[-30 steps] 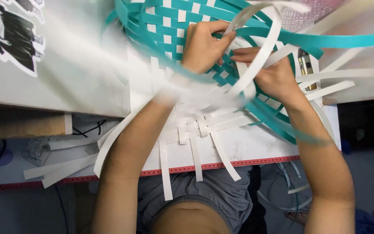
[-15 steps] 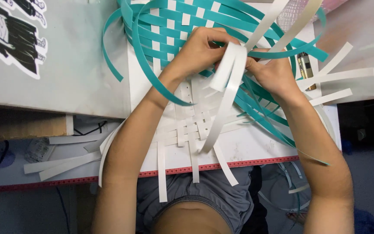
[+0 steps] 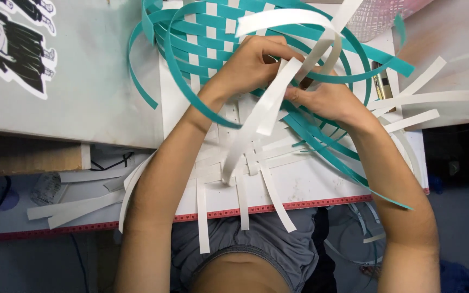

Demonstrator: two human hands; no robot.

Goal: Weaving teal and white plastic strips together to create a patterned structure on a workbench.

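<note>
Weaving is partly done: teal strips (image 3: pixel 202 43) and white ones cross on the mat (image 3: pixel 321 184). Left hand (image 3: pixel 251 62) and right hand (image 3: pixel 321 100) both pinch a white strip (image 3: pixel 270 106) above the mat; many ends are loose.

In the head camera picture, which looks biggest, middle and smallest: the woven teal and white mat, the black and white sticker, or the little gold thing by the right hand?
1. Woven teal and white mat, largest by far.
2. Black and white sticker, partly cut off by the picture edge, so its full size is unsure.
3. Small gold object, smallest, partly hidden by strips.
</note>
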